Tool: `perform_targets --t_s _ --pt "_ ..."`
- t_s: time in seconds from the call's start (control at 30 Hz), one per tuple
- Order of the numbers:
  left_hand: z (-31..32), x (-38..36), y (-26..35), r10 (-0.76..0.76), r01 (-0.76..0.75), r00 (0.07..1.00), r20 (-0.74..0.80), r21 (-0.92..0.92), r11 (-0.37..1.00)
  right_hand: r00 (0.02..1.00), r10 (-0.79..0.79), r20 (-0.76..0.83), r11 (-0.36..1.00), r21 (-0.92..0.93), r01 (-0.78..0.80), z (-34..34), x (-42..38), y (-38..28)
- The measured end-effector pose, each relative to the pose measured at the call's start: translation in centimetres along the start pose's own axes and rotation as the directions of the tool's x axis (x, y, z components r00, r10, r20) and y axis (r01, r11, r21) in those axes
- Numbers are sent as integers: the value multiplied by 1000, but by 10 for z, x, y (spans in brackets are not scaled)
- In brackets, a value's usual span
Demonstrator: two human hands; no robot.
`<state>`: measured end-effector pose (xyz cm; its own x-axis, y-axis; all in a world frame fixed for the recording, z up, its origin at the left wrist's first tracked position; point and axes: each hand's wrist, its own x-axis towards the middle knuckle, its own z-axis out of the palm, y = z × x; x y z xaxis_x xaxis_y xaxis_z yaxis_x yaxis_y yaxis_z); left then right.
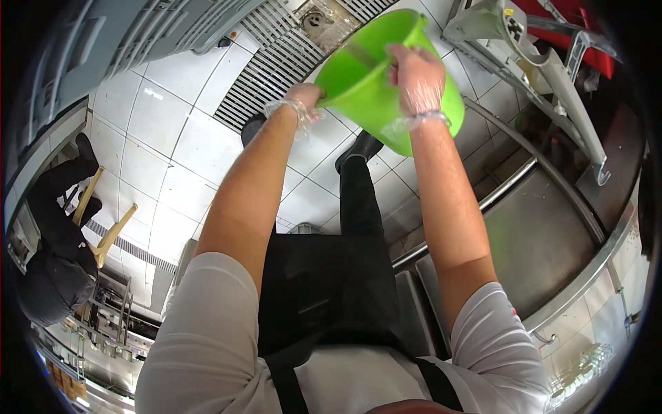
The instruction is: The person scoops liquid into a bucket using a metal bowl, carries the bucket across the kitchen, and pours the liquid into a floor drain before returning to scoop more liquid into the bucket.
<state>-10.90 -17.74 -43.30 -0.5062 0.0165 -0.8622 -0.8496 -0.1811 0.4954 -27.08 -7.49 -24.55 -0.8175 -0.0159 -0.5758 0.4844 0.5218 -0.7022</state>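
Note:
A bright green plastic bucket (376, 110) is held tilted above the tiled floor, its mouth turned toward the floor drain (317, 22). At the bucket's left edge my left hand (302, 100), in a clear plastic glove, is closed on the rim. My right hand (422, 81), gloved the same way, grips the rim on the near right side, with its fingertips slightly blurred. The inside of the bucket shows only in part, and I cannot make out any contents.
Slatted metal grating (269, 76) runs beside the drain. A steel counter (545, 234) with a rail stands to my right, below a grey plastic frame (552, 76). On the left, another person in dark clothes (55, 276) is near yellowish chair-like legs (114, 234).

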Motion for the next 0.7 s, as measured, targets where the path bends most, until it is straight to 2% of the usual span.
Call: perform_targets --t_s 0.07,0.1,0.13,0.2,0.23,0.3,0.33,0.37,0.4,0.47,0.53,0.57,0.63,0.67,0.7 --pt "6 -7 -5 44 -47 995 -88 -27 999 994 34 -107 999 -29 -37 -14 -18 9" --pt "16 -47 24 -124 86 980 -159 -228 970 987 66 -144 998 -11 -68 -24 -20 25" --pt "15 -68 34 -55 33 988 -142 -150 988 979 101 -179 995 8 -101 -35 -20 40" --pt "14 -91 29 52 -71 989 -138 -136 988 963 217 -163 973 118 -199 -54 -36 47" --pt "9 -100 20 54 -79 989 -135 -190 979 962 232 -145 962 182 -205 -66 -43 55" --pt "-11 -129 15 -48 37 996 -77 -136 990 956 262 -130 944 243 -225 -87 -62 58" --pt "-24 -150 10 -7 -2 996 -87 -102 995 951 278 -137 941 235 -241 -95 -73 54" --pt "-43 -170 6 25 -23 997 -71 22 999 971 199 -133 933 329 -146 -98 -84 52" --pt "-65 -193 4 58 -50 997 -53 142 989 967 207 -149 930 335 -148 -104 -96 47" --pt "-104 -233 -27 353 -239 920 -172 470 850 969 195 -152 912 392 -122 -119 -120 36" --pt "-139 -305 -36 141 -42 947 -290 324 945 974 144 -176 907 418 -58 -132 -151 16" --pt "-172 -321 -81 170 -40 933 -316 377 925 977 117 -179 903 430 -29 -137 -168 5" --pt "-199 -378 -121 12 98 921 -389 263 960 982 73 -174 900 436 11 -153 -191 -12" --pt "-204 -428 -122 -175 227 899 -401 85 970 983 55 -175 901 433 26 -158 -203 -20" --pt "-224 -450 -183 -36 125 912 -408 194 973 986 49 -159 876 482 35 -162 -215 -33"
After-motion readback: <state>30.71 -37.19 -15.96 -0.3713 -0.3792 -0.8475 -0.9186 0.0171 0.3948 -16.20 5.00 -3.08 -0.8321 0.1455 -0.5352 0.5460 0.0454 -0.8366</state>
